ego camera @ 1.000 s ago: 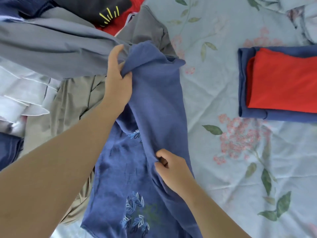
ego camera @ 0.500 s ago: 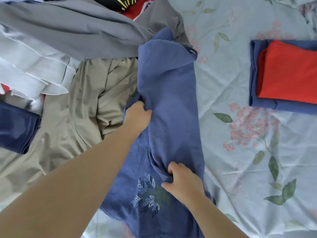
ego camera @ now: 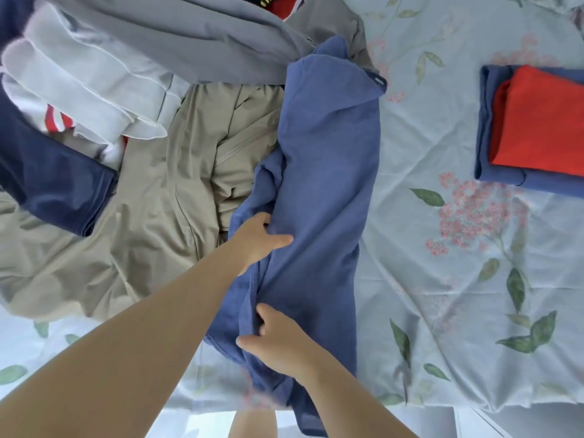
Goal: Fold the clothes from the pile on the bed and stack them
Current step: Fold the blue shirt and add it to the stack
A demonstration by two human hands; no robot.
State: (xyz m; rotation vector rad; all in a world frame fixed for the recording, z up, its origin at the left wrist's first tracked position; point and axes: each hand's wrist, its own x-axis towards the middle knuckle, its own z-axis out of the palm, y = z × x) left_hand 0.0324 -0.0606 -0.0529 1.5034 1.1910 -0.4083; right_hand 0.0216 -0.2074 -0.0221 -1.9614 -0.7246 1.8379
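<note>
A blue garment (ego camera: pixel 328 172) lies bunched lengthwise down the middle of the bed, its near end hanging over the front edge. My left hand (ego camera: pixel 257 240) grips a fold on its left side, thumb across the cloth. My right hand (ego camera: pixel 275 341) pinches a fold lower down, closer to me. The unfolded pile fills the left: a beige garment (ego camera: pixel 151 216), a grey one (ego camera: pixel 196 33), a pale grey-white one (ego camera: pixel 82 86) and a dark navy one (ego camera: pixel 53 181). At the right a folded red piece (ego camera: pixel 540 121) rests on a folded blue piece (ego camera: pixel 486 128).
The bed wears a pale blue floral sheet (ego camera: pixel 442 279), with open sheet between the blue garment and the folded stack. The bed's front edge runs along the bottom, with light floor (ego camera: pixel 505 425) beyond. A red and black item (ego camera: pixel 278 1) peeks out at the top.
My left hand slid down the blue garment from its top end to its middle. My right hand also came nearer me, and the garment was drawn toward the bed's front edge.
</note>
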